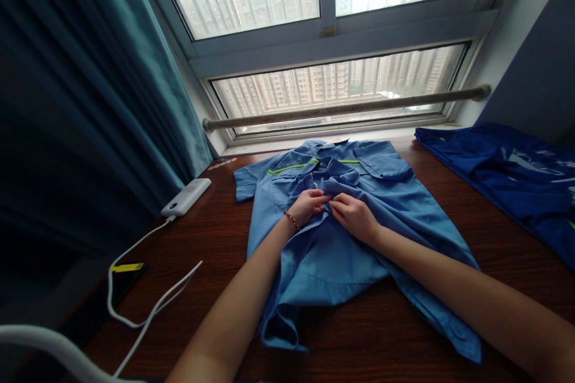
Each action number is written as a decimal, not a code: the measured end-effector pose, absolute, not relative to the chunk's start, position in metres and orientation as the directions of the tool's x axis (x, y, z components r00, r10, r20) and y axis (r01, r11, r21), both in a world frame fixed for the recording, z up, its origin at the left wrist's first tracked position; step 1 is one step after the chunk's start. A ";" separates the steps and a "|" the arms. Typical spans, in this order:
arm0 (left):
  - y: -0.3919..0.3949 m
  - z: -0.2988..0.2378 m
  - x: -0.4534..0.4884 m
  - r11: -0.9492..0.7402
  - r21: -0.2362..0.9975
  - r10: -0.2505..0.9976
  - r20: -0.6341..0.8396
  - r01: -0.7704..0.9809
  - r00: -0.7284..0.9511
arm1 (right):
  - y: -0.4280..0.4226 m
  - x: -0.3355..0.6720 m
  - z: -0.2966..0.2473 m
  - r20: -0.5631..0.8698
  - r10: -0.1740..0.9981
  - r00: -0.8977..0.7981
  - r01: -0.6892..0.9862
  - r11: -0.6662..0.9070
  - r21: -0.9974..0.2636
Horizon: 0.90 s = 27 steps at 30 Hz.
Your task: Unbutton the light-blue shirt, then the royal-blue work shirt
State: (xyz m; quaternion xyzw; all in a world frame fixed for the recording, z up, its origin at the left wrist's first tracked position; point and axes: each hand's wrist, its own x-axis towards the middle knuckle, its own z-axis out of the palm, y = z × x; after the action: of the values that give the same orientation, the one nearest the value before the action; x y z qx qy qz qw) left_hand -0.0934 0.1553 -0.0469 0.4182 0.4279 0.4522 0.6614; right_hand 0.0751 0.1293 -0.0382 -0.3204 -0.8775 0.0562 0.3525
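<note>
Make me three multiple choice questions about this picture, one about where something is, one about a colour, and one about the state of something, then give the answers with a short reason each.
1. Where does the white power bank lie?
A. On the wooden table, left of the light blue shirt
B. On top of the shirt
C. On the window sill

2. What colour is the stripe across the shirt's chest?
A. Red
B. Yellow-green
C. White

3. What are the left hand and right hand doing?
A. Resting flat on bare table
B. Holding the cable
C. Pinching the shirt's front at its middle

Answers:
1. A, it sits on the wood near the curtain, apart from the shirt.
2. B, a bright yellow-green band runs by the collar.
3. C, both sets of fingertips meet on the fabric.
</note>
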 end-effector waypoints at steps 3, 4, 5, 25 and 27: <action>0.156 -0.046 -0.095 0.261 0.932 0.951 -0.204 -0.252 0.231 | 0.130 0.075 -0.038 0.589 0.576 -0.567 0.527 0.803 -0.279; 0.155 -0.045 -0.095 0.271 0.931 0.946 -0.212 -0.245 0.245 | 0.129 0.074 -0.038 0.591 0.570 -0.571 0.536 0.804 -0.258; 0.155 -0.044 -0.096 0.281 0.931 0.940 -0.219 -0.232 0.261 | 0.129 0.074 -0.038 0.591 0.566 -0.575 0.546 0.803 -0.238; 0.148 -0.042 -0.085 0.062 0.995 0.994 -0.054 -0.080 0.095 | 0.139 0.074 -0.039 0.504 0.796 -0.335 0.280 0.594 -0.754; 0.147 -0.037 -0.091 0.126 0.981 0.981 -0.101 -0.151 0.165 | 0.141 0.073 -0.040 0.388 0.882 -0.267 0.147 0.435 -0.888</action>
State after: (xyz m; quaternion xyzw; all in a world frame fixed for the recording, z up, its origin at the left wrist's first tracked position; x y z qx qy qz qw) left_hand -0.0912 0.1472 -0.0372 0.4664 0.4452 0.4685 0.6039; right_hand 0.0733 0.1408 -0.0405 -0.3689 -0.6978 0.3827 0.4800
